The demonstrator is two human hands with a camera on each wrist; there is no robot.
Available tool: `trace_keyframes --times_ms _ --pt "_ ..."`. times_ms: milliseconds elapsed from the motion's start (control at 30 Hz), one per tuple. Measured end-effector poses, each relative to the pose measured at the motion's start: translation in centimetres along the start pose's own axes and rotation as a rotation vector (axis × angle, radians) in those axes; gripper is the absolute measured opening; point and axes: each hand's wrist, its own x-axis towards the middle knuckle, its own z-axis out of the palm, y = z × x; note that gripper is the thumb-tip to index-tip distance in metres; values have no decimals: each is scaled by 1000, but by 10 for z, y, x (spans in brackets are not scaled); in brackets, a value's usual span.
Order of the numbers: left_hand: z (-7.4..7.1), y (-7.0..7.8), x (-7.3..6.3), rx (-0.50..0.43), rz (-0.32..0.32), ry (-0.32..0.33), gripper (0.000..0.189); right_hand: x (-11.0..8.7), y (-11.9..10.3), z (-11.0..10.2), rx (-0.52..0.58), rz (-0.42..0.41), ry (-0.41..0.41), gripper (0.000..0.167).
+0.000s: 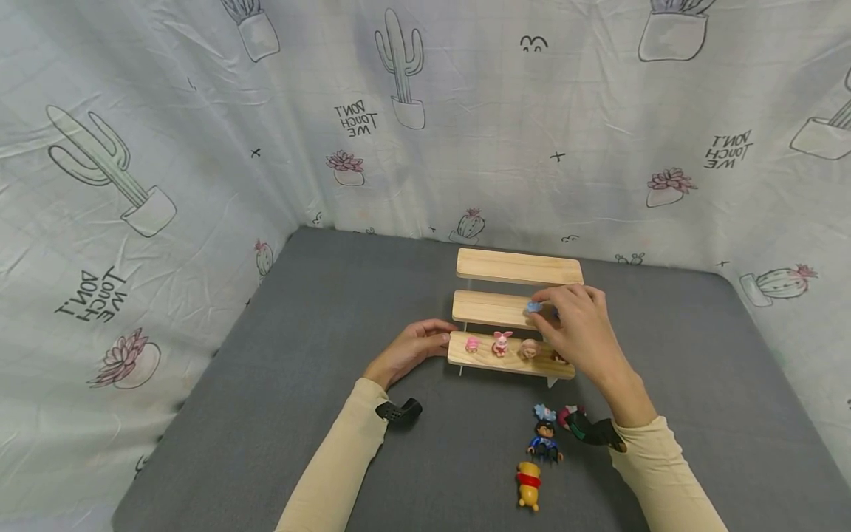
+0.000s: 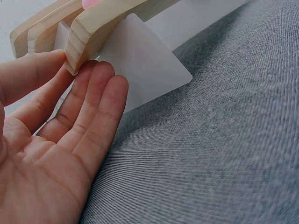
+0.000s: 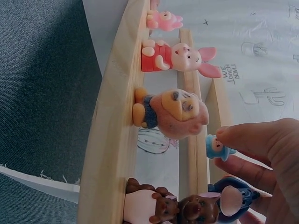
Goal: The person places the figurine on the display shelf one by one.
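Observation:
My left hand point(image 1: 419, 343) holds the left end of the lowest board of a three-tier wooden display stand point(image 1: 508, 362). In the left wrist view its thumb and fingers point(image 2: 100, 84) lie on either side of the board's end. The right hand point(image 1: 578, 321) pinches a small light-blue figurine point(image 3: 217, 147) at the middle tier. Beside it on that tier is a dark-blue donkey figurine point(image 3: 233, 200), partly hidden by the hand. On the lowest tier stand a small pink figurine point(image 3: 163, 21), a piglet figurine point(image 3: 180, 58), a lion figurine point(image 3: 170, 112) and a brown kangaroo figurine point(image 3: 145, 203).
In front of the stand lie a light-blue flower-shaped piece point(image 1: 544, 412), a dark-haired toy figure point(image 1: 545, 443), a yellow bear figurine point(image 1: 529, 485) and a reddish piece point(image 1: 566, 415) partly behind the right wrist camera. A cactus-print curtain point(image 1: 425, 185) hangs behind the grey table point(image 1: 299, 355).

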Motion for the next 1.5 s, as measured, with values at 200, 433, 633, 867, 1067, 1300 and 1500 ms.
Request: trace_keyframes --times_ms 200,433,633,867,1067,1300,1500 --pt "0 1 0 1 11 -4 33 0 0 0 -7 -17 8 26" --pt "1 3 -2 2 20 -12 33 0 0 0 -8 -13 -2 28" --pt "0 2 -2 1 12 -10 34 0 0 0 -7 -16 -9 29" --pt "1 3 -1 -2 14 -16 34 1 0 -1 -11 -20 -7 30" --pt "1 4 -2 6 12 -11 34 1 1 -1 -18 -24 -7 30" --pt "1 4 -3 7 8 -5 35 1 0 -1 -32 -26 -22 34" --pt "1 3 -3 1 4 -5 35 1 0 -2 -51 -18 -50 36"
